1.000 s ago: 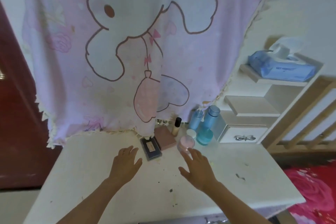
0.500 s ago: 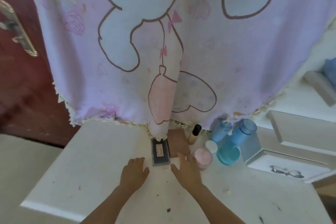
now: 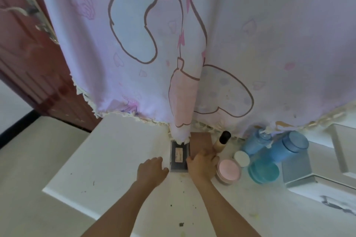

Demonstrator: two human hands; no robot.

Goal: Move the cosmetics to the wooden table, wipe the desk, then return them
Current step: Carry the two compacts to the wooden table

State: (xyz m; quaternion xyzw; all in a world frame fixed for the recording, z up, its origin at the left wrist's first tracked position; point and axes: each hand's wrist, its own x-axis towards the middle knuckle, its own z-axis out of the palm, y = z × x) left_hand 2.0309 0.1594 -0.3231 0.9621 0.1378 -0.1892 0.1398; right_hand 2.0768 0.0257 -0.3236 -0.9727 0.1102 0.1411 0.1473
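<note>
Cosmetics [image 3: 241, 158]: clustered at desk [image 3: 115, 159] rear, under hanging cloth [image 3: 231, 44]. My left hand [image 3: 152, 169] relaxed beside dark palette [image 3: 179, 155]; right hand [image 3: 202, 163] over brown case [image 3: 201, 139], grasp unclear. I'd pinch case edges, clearing foundation bottle [image 3: 221, 140].

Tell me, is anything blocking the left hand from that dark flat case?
Nothing visible: the left hand rests on the desk beside the dark case. Only the curtain hem hangs at the case's far end.
</note>
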